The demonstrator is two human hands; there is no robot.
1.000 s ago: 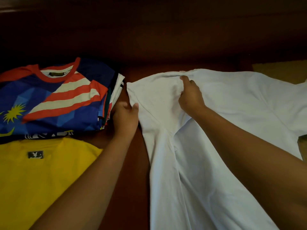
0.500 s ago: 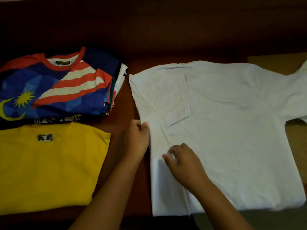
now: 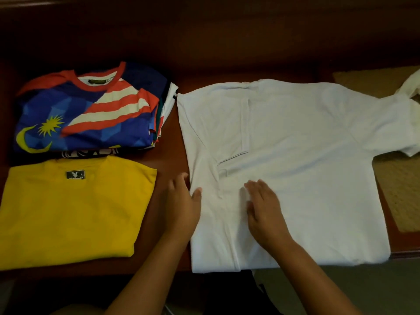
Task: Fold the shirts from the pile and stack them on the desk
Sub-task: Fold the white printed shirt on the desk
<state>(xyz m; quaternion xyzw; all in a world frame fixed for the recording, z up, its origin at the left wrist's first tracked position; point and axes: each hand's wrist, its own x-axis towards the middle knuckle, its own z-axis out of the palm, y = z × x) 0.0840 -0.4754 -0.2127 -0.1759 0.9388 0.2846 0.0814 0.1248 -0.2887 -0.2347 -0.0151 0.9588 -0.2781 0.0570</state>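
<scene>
**White shirt half-folded, two hands flattening it**

So the white shirt [image 3: 295, 155] is lying spread out on the dark reddish-brown table [image 3: 175, 133], plain, no print that I can see. Its left sleeve is sitting folded inward over the chest, making a neat flap with a visible hem line, while the other sleeve is sticking out past the table edge toward a tan rug [image 3: 400, 189]. The fabric is looking mostly smooth, with a few creases running down near the folded side.

Both hands are working the lower left part of that shirt. The left hand [image 3: 181, 203] is resting at the shirt's left edge, fingers relaxed and thumb touching the cloth, its grip released with nothing held. The right hand [image 3: 263, 208] is lying flat on the fabric just right of it, fingers straight and pressing down, grip also released.

Count-wise: one white shirt being folded. Left of it, well apart, one folded yellow shirt [image 3: 68, 212] with a small dark label is sitting close to the near edge. Behind the yellow one there's a stack [image 3: 91, 114] topped by one blue jersey with red and white stripes and a yellow moon and star; more folded pieces are peeking out underneath, can't tell how many.
</scene>
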